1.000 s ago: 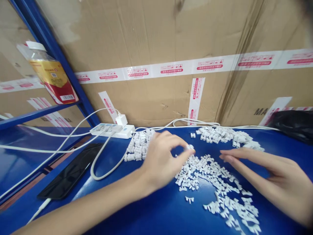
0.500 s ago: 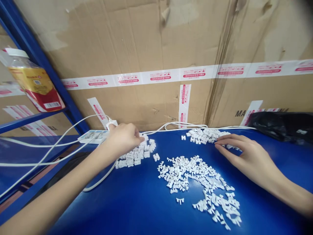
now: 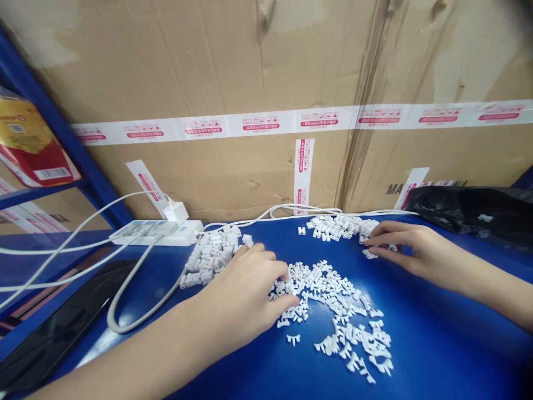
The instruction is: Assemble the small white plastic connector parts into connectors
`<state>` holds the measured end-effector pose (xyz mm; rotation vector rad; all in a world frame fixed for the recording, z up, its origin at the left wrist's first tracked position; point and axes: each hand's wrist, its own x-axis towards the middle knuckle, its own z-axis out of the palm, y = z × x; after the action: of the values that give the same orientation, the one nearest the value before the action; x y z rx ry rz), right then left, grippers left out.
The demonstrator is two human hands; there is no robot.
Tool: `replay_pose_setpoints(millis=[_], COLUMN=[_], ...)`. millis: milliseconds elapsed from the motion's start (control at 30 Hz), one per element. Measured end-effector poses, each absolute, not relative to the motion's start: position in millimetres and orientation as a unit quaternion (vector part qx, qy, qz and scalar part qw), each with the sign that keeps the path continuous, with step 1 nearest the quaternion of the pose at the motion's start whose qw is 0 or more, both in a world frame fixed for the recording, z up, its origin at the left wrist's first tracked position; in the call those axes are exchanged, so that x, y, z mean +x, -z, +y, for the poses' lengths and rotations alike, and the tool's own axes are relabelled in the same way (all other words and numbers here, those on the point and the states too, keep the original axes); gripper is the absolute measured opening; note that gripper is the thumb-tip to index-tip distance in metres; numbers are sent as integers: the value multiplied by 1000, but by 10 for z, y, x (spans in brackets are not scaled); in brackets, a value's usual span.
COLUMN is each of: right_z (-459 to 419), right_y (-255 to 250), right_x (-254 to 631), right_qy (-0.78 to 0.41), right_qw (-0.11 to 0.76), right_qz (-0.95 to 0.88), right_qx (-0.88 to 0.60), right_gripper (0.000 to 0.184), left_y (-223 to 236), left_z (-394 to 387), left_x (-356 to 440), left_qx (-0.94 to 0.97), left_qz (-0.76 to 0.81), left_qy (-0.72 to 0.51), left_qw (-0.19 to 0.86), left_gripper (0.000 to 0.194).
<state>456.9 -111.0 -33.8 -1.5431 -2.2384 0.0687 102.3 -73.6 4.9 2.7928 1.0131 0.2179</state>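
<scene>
Loose white plastic clip pieces (image 3: 337,311) strewn across a glossy blue surface (image 3: 437,328); left hand (image 3: 244,283) curled at their near edge, fingertips among them, grip unclear; right hand (image 3: 410,247) open-fingered beyond them, touching a dense cluster of white plastic clips (image 3: 337,226).

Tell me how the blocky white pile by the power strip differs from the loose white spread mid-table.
The blocky white pile is chunky rectangular pieces; the loose white spread is thin forked pieces. The blocky white pile is packed tight, while the loose white spread trails in an open curve. Both are small white plastic parts on the blue table.
</scene>
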Motion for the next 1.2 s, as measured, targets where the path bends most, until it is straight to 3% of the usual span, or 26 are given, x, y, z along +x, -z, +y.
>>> replay_pose_setpoints(millis=[100, 267, 400, 533, 633, 867, 1033, 1200], right_z=[-1118, -1101, -1082, -1100, -1112, -1083, -1079, -1102], right_y=[304, 364, 437, 468, 479, 510, 548, 537], right_x=[4602, 4618, 4622, 4572, 4543, 4594, 4564, 4465], right_qy=[-55, -66, -57, -27, -3, 9, 11, 6], right_qw=[178, 159, 163, 174, 186, 179, 199, 235], right_qz=[-807, -807, -811, -810, -808, -814, -814, -807], right_qx=[-560, -565, -559, -559, -559, -552, -546, -542], right_gripper=[41, 38, 37, 33, 28, 24, 29, 33], left_y=[-122, -253, -249, -175, -153, -165, -268, -361], left_z=[-729, -490, -270, -173, -153, -80, 2, 109], left_x=[997, 910, 815, 770, 751, 726, 672, 580], left_qx=[931, 919, 916, 909, 909, 898, 862, 840], left_qz=[357, 393, 397, 411, 409, 423, 472, 516], left_qy=[-31, 7, 17, 21, 10, -46, -86, -102], left_qw=[72, 20, 47, 73, 83, 113, 164, 133], left_gripper=[35, 23, 27, 20, 16, 32, 33, 27])
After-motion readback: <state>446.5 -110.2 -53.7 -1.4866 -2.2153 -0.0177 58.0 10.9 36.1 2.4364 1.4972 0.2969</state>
